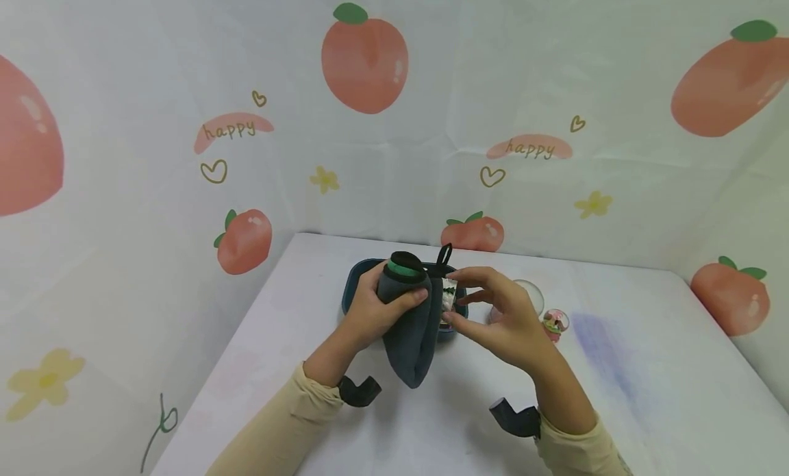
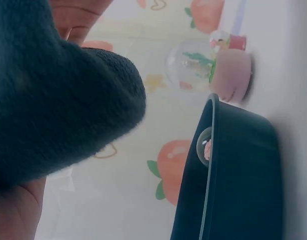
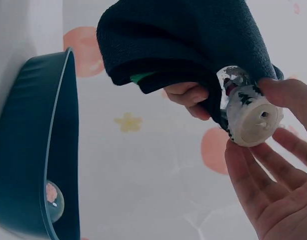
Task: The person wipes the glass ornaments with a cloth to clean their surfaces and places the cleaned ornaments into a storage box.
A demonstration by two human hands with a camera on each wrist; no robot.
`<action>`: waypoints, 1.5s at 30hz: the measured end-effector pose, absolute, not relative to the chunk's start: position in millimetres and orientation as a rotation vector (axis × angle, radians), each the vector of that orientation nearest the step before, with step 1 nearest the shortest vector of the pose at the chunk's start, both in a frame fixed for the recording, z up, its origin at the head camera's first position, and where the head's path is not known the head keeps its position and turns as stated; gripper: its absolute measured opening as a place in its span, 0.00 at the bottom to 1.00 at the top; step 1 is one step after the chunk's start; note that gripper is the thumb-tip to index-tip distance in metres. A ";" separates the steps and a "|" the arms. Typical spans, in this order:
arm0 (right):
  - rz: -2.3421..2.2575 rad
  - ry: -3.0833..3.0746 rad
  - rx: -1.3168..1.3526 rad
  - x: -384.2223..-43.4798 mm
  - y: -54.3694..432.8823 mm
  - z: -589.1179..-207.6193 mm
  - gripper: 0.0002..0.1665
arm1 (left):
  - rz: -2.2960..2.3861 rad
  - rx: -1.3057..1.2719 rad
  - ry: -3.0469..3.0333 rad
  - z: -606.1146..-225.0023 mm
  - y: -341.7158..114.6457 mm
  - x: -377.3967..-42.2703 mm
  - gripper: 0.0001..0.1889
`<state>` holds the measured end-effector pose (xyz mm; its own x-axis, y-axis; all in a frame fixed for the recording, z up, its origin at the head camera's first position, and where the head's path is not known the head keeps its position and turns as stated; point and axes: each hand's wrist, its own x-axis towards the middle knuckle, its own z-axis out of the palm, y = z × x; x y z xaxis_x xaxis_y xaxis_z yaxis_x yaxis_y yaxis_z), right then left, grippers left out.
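A folded dark teal towel (image 1: pixel 407 346) with a black hanging loop is gripped by my left hand (image 1: pixel 370 311). Its cloth is wrapped around the glass dome of a small snow globe (image 3: pixel 238 95). My right hand (image 1: pixel 505 322) pinches the globe's white base (image 3: pixel 256 125) between thumb and fingertips, the underside facing the right wrist camera. The cloth covers most of the dome. Both hands are above the near side of a dark teal basin (image 2: pixel 251 170). Inside the basin lies another glass globe (image 3: pixel 54 202) with something pink in it.
Right of the basin stands a larger snow globe on a pink base (image 2: pixel 231 75), partly hidden by my right hand in the head view. Beside it is a small snow globe (image 1: pixel 556 322) with a pink base. A fruit-printed backdrop (image 1: pixel 394 174) rises behind the white table (image 1: pixel 265 366).
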<state>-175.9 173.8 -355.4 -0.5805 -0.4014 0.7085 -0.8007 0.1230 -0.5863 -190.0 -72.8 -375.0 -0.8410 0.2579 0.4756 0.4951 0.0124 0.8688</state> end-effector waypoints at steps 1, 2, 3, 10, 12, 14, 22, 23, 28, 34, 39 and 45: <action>1.457 -2.043 1.142 -175.1 173.9 -355.0 0.38 | -1.933 -0.792 -2.101 -375.1 -72.6 -189.8 0.25; 1.465 -2.062 1.114 -174.2 173.9 -354.6 0.37 | -1.934 -0.791 -2.105 -375.3 -72.6 -189.7 0.25; 1.474 -2.079 1.089 -173.5 173.9 -354.3 0.36 | -1.931 -0.789 -2.108 -375.5 -72.5 -189.6 0.25; 1.462 -2.131 1.064 -171.9 174.2 -353.7 0.39 | -1.910 -0.769 -2.108 -377.2 -72.3 -189.6 0.26; 1.443 -2.114 1.099 -172.3 174.2 -353.6 0.41 | -1.903 -0.763 -2.108 -377.4 -72.2 -189.8 0.26; 1.425 -2.098 1.116 -172.2 174.3 -353.1 0.42 | -1.902 -0.761 -2.108 -377.6 -72.0 -190.2 0.26; 1.426 -2.127 1.023 -171.4 176.4 -353.5 0.30 | -1.904 -0.844 -2.093 -375.8 -70.9 -189.8 0.25; 1.439 -2.127 1.027 -171.8 176.9 -353.5 0.28 | -1.902 -0.855 -2.085 -375.5 -70.9 -189.9 0.24; 1.510 -2.100 1.112 -173.4 176.4 -354.8 0.34 | -1.903 -0.803 -2.068 -375.8 -72.3 -190.5 0.25; 1.450 -2.106 1.092 -173.6 175.1 -356.3 0.31 | -1.912 -0.781 -2.060 -375.5 -72.6 -190.2 0.26; 1.457 -2.156 1.041 -172.4 175.1 -355.8 0.24 | -1.865 -0.834 -2.034 -375.7 -71.8 -191.2 0.27; 1.525 -2.149 1.011 -171.4 173.1 -355.6 0.23 | -1.844 -0.821 -1.999 -375.4 -72.6 -192.4 0.29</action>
